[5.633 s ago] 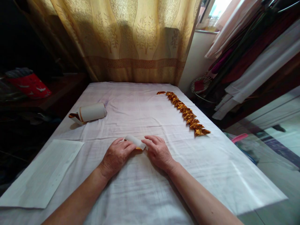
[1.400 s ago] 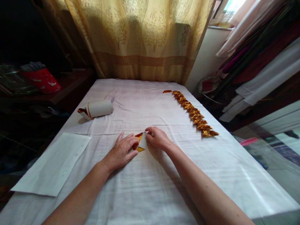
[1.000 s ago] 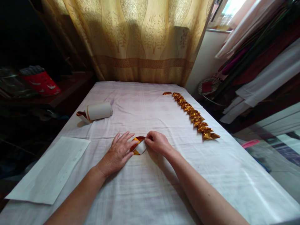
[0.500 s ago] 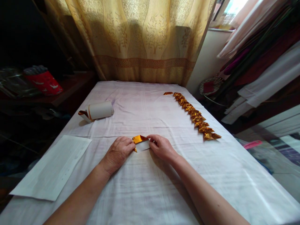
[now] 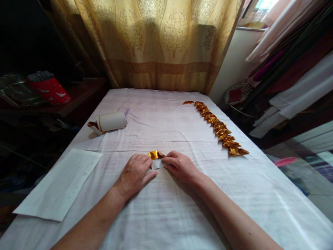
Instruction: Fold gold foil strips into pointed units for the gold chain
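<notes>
A small sheet of gold foil paper (image 5: 154,155), white on its other side, is partly folded and lies between my hands near the middle of the cloth. My left hand (image 5: 135,173) holds its left end under the fingers, with the thumb stretched out along the near side. At the right end, my right hand (image 5: 180,164) pinches a corner between thumb and fingers. Some of the folds are hidden behind the fingers. To the right runs a row of several folded gold foil pieces (image 5: 221,130), overlapping one another. One flat gold piece (image 5: 188,102) lies at the row's far end.
A white-backed roll of foil paper (image 5: 111,121) rests at the left on the white cloth (image 5: 161,215). Nearer me lies a printed white sheet (image 5: 59,184). A red holder (image 5: 50,89) stands on the dark side table. Clothes (image 5: 293,80) hang at the right.
My left thumb has moved out from the foil paper toward me. My right fingers have shifted inward over its right end, folding that corner. The view has shifted slightly.
</notes>
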`<state>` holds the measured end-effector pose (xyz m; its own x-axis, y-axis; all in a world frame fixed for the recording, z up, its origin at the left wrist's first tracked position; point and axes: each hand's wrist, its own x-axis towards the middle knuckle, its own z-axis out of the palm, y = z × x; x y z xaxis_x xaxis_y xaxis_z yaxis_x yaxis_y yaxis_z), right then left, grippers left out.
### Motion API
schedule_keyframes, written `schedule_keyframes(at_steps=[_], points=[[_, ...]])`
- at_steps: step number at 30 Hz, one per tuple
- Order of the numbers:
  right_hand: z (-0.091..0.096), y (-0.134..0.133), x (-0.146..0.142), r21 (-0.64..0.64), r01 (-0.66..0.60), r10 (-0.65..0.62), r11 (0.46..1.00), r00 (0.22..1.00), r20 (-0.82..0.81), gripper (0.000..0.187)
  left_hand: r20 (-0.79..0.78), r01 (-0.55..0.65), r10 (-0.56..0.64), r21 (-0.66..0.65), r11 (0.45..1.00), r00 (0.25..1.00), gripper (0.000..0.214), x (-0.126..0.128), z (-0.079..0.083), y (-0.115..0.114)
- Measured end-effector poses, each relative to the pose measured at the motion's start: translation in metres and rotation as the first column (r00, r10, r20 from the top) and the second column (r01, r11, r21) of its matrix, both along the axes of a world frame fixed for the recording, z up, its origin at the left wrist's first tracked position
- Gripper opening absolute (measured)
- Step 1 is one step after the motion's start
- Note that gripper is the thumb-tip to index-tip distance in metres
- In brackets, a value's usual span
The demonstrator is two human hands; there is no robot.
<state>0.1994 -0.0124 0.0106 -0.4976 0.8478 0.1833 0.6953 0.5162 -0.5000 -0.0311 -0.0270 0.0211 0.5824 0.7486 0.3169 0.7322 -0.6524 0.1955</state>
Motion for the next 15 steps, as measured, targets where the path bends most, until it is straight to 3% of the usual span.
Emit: schedule_keyframes(at_steps=[4,9,15], points=[[-0.002,0.001,0.001,0.084,-0.044,0.038,0.995,0.997,0.07,0.016,0.035,0.025,-0.026,0.03,0.999,0.999,0.008,0.006,-0.007,-0.003],[-0.005,-0.003,0.002,0.135,-0.079,0.063,0.988,0.991,0.117,0.015,0.087,0.084,-0.087,0.044,0.996,0.992,0.015,0.007,-0.012,0.0],[-0.01,-0.002,0.008,0.148,-0.04,0.041,0.988,0.999,-0.007,0.015,0.092,0.11,-0.111,0.011,0.994,0.99,0.014,0.003,-0.01,0.003]])
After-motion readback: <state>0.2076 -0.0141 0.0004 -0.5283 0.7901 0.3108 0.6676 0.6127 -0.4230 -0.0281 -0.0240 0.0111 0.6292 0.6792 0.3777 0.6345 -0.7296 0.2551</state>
